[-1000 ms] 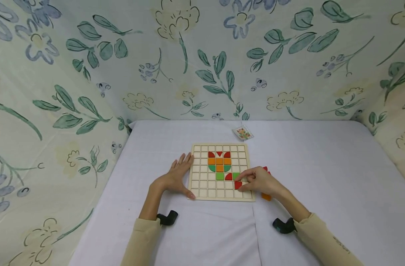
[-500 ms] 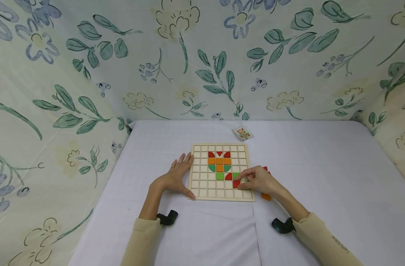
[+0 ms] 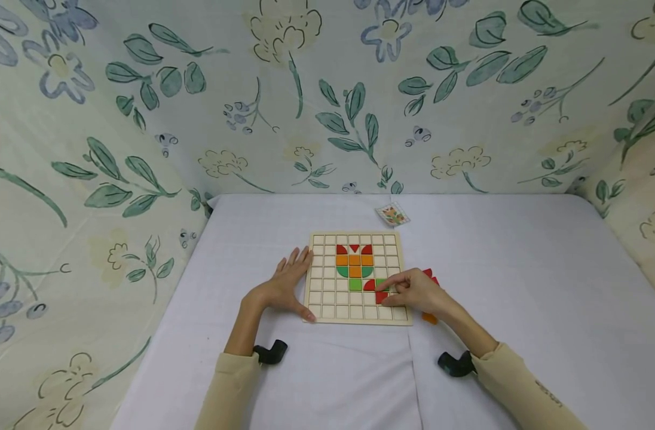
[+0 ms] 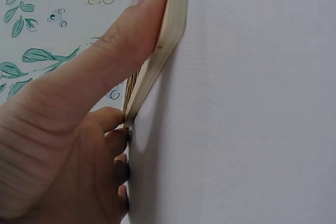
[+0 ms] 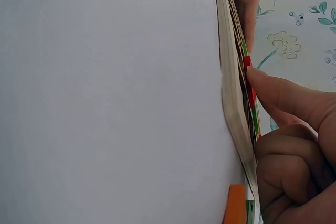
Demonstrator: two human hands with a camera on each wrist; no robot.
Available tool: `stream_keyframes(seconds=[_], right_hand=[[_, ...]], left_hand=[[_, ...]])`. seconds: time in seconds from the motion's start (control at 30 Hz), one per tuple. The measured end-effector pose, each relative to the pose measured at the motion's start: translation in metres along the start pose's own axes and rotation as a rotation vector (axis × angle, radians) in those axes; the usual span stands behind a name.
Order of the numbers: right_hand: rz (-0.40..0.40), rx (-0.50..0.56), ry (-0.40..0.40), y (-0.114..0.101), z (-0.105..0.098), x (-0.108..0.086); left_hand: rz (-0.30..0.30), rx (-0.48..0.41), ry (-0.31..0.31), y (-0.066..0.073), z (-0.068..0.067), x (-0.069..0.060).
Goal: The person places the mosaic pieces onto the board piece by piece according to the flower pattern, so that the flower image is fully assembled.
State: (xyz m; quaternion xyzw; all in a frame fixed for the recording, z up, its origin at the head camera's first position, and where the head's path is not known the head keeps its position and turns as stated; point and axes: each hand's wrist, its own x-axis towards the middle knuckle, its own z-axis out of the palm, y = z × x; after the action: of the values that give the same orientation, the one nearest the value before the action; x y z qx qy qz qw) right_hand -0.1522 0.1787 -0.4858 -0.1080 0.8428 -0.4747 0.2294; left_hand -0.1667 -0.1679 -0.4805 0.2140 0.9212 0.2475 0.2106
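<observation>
A wooden grid board (image 3: 327, 298) lies on the white cloth, with colored tiles set in some of its squares. My left hand (image 3: 284, 286) rests along its left edge, fingers spread and thumb at the near corner; in the left wrist view the thumb (image 4: 115, 45) lies against the rim. Over the board's right side, my right hand (image 3: 419, 292) pinches a red tile (image 3: 381, 297) between thumb and index finger. That tile sits just below a green tile (image 3: 381, 281), partly covered by the index finger. A red quarter-round tile (image 3: 369, 285) is beside it.
Loose red tiles (image 3: 434, 279) and an orange tile (image 3: 429, 318) lie right of the board, partly hidden by the right hand. A small picture card (image 3: 393, 214) lies beyond the board. Floral cloth (image 3: 284, 119) hangs behind the table.
My right hand has shifted slightly left, and the red tile in its fingers has moved left and a little away from me. The left hand stays in place.
</observation>
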Motion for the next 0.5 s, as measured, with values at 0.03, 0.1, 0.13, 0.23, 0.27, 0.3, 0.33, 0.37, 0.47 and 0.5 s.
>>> stream_keyframes(seconds=[0.03, 0.1, 0.13, 0.23, 0.27, 0.3, 0.33, 0.37, 0.47, 0.5], right_hand=[[0.002, 0.002, 0.000, -0.0001, -0.0002, -0.0002], [0.007, -0.002, 0.001, 0.0000, -0.0010, -0.0010], [0.009, -0.005, 0.001, 0.0000, -0.0015, -0.0015], [0.015, -0.007, 0.005, -0.0001, -0.0026, -0.0026], [0.012, -0.008, 0.005, -0.0001, -0.0029, -0.0027], [0.009, -0.008, 0.003, -0.0002, -0.0029, -0.0027], [0.004, -0.008, 0.000, -0.0003, -0.0029, -0.0025], [0.001, -0.007, -0.003, -0.0005, -0.0026, -0.0022], [-0.007, -0.003, -0.018, -0.0009, -0.0018, -0.0014], [-0.005, -0.003, -0.023, -0.0010, -0.0016, -0.0013]], left_hand=[[0.000, 0.000, 0.000, -0.0002, 0.0002, 0.0001], [-0.001, 0.000, -0.002, 0.0001, 0.0000, 0.0002], [-0.002, 0.001, -0.003, 0.0003, -0.0001, 0.0002], [-0.004, 0.007, -0.008, 0.0005, -0.0002, 0.0004], [-0.006, 0.009, -0.009, 0.0008, -0.0006, 0.0003], [-0.006, 0.011, -0.010, 0.0007, -0.0005, 0.0004], [-0.007, 0.013, -0.011, 0.0005, -0.0005, 0.0004], [-0.007, 0.014, -0.012, 0.0003, -0.0004, 0.0006], [-0.010, 0.015, -0.015, -0.0005, 0.0004, 0.0012], [-0.011, 0.016, -0.015, -0.0006, 0.0007, 0.0015]])
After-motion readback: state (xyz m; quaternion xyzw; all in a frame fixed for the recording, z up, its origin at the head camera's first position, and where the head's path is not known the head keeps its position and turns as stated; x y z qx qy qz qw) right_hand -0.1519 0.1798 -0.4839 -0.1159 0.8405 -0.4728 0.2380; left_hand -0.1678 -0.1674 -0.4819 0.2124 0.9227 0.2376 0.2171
